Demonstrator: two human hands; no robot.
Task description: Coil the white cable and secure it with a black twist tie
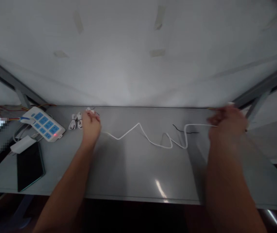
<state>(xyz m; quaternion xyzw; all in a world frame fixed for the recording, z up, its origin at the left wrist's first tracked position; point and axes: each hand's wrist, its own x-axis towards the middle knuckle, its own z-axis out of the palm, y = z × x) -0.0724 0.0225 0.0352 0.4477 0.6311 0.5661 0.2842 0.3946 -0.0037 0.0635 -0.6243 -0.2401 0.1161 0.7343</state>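
A loose white cable [128, 130] runs in bends across the grey table between my two hands. On the left, my left hand [91, 124] has its fingers curled closed, and one end of the cable leads up to it. Beside that hand lie tied white cable bundles [72, 122]; another white piece shows just past its fingertips, partly hidden. My right hand [227, 119], smeared by motion, is closed around the cable's other end near the table's back right. A small white tip [231, 103] shows above its fingers. A thin black twist tie [185, 131] lies beside the cable.
A white power strip [45, 124] with blue sockets and a lit red light sits at the left. In front of it are a white charger [23, 144] and a dark tablet or phone [30, 166]. A pale wall [128, 74] closes off the back, between grey metal frames.
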